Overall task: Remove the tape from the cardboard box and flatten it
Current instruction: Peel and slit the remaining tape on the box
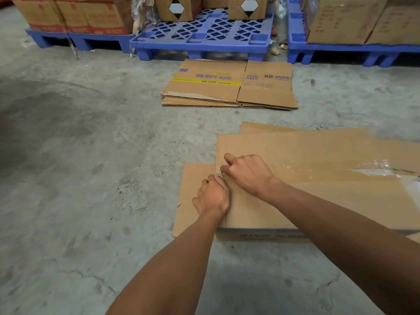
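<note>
A brown cardboard box (318, 201) stands on the concrete floor at the right, its top flaps closed and a side flap spread flat to the left. Clear tape (341, 168) runs along the top seam, wrinkled and partly lifted near the right. At the seam's left end my right hand (247, 172) pinches the tape's loose end with curled fingers. Just below it my left hand (212, 197) also pinches the tape end at the box's left edge, fingers curled.
A stack of flattened printed cartons (229, 85) lies on the floor ahead. Behind it stand blue plastic pallets (202, 32) loaded with cardboard boxes (354, 19). Bare concrete floor (79, 167) spreads to the left.
</note>
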### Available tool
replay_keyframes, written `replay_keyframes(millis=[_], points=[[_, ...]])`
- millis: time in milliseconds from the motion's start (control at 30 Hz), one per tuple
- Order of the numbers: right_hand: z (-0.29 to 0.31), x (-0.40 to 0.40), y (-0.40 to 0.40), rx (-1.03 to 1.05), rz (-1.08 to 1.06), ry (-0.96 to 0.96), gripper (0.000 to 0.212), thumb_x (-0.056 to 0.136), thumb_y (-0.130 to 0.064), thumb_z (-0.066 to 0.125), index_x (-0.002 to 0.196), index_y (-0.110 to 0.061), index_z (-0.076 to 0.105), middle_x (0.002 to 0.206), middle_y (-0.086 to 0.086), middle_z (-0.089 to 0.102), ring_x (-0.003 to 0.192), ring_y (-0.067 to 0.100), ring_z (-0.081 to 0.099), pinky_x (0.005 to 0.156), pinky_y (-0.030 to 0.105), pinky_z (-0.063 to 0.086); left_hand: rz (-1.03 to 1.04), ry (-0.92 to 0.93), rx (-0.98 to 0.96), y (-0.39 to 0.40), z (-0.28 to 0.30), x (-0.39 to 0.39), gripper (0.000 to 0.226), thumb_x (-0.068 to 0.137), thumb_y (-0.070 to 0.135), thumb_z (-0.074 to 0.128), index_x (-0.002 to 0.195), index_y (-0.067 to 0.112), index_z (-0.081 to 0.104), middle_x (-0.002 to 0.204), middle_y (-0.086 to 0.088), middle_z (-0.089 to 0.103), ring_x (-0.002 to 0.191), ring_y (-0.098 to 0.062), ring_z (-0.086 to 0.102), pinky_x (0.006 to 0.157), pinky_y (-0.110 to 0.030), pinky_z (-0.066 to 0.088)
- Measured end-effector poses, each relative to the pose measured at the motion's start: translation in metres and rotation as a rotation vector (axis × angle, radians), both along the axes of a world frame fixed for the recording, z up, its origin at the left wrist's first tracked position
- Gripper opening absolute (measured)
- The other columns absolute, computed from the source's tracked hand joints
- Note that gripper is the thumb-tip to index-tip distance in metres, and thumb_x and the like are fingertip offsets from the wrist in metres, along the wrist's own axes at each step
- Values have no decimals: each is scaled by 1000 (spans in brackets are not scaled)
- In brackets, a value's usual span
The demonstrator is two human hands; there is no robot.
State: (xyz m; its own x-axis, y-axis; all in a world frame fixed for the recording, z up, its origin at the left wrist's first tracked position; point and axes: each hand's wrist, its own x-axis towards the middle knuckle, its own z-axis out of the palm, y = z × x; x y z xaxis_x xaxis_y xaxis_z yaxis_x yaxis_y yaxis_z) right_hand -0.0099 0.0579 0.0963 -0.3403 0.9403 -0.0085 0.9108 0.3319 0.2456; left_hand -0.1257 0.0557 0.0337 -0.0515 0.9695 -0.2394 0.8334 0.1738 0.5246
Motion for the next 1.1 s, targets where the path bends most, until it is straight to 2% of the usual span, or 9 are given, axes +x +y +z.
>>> replay_keyframes(millis=[167, 333, 400, 533, 667, 833, 967, 1033, 1100], points=[[-6, 18, -7, 1, -12, -37, 29, 96, -16, 47, 113, -28, 67, 109, 1, 58, 72, 26, 68, 49, 30, 27, -13, 69, 43, -1, -2, 2, 49, 103, 37, 14, 118, 15, 56, 121, -4, 59, 111, -30, 57, 94, -47, 39], [-9, 24, -2, 23, 10, -108, 19, 81, -21, 66, 89, -37, 73, 86, -5, 61, 53, 17, 64, 55, 28, 31, -46, 92, 86, 2, -4, 5, 49, 103, 35, 15, 115, 15, 57, 117, -4, 63, 106, -29, 59, 92, -44, 40], [-11, 28, -2, 33, 18, -110, 24, 85, -17, 60, 95, -35, 71, 91, -4, 61, 60, 18, 65, 68, 33, 37, -70, 143, 132, 4, -4, 4, 49, 103, 35, 16, 111, 16, 60, 113, -3, 66, 103, -28, 61, 91, -44, 38], [-7, 33, -7, 89, -22, -90, 32, 93, -12, 47, 109, -32, 66, 101, 0, 57, 73, 22, 66, 82, 37, 32, -127, 261, 186, 7, -2, 6, 49, 103, 35, 18, 104, 17, 64, 101, -3, 71, 93, -27, 64, 92, -46, 34], [-7, 66, -23, 82, -51, -106, 38, 92, -11, 47, 119, -34, 63, 99, 1, 56, 76, 23, 64, 81, 38, 27, -142, 277, 208, 10, -3, 6, 49, 103, 35, 19, 103, 16, 65, 98, -4, 71, 90, -28, 65, 92, -45, 34], [-8, 78, -30, 115, -98, -27, 46, 94, -14, 36, 118, -41, 65, 92, -2, 57, 63, 20, 53, 76, 35, 22, -169, 312, 242, 15, -1, 6, 47, 103, 32, 21, 101, 15, 65, 94, -5, 72, 88, -28, 66, 94, -45, 34], [-9, 62, -22, 4, -182, 47, 44, 103, -18, 35, 135, -44, 51, 109, -3, 55, 82, 25, 53, 83, 35, 22, -204, 398, 291, 41, 5, -7, 33, 100, 20, 29, 115, 15, 58, 111, -5, 65, 102, -27, 60, 93, -45, 35], [-9, 49, -16, -24, -201, 74, 41, 103, -20, 36, 133, -43, 52, 113, -3, 55, 81, 26, 51, 84, 35, 24, -227, 369, 338, 50, 6, -10, 33, 98, 16, 31, 127, 19, 48, 126, -4, 55, 113, -25, 50, 91, -45, 36], [-11, 40, -12, -45, -220, 116, 34, 102, -23, 39, 127, -39, 57, 113, -3, 58, 78, 26, 51, 84, 35, 26, -326, 316, 355, 47, 5, -5, 40, 100, 26, 30, 139, 25, 39, 145, 0, 41, 126, -24, 41, 95, -46, 35]])
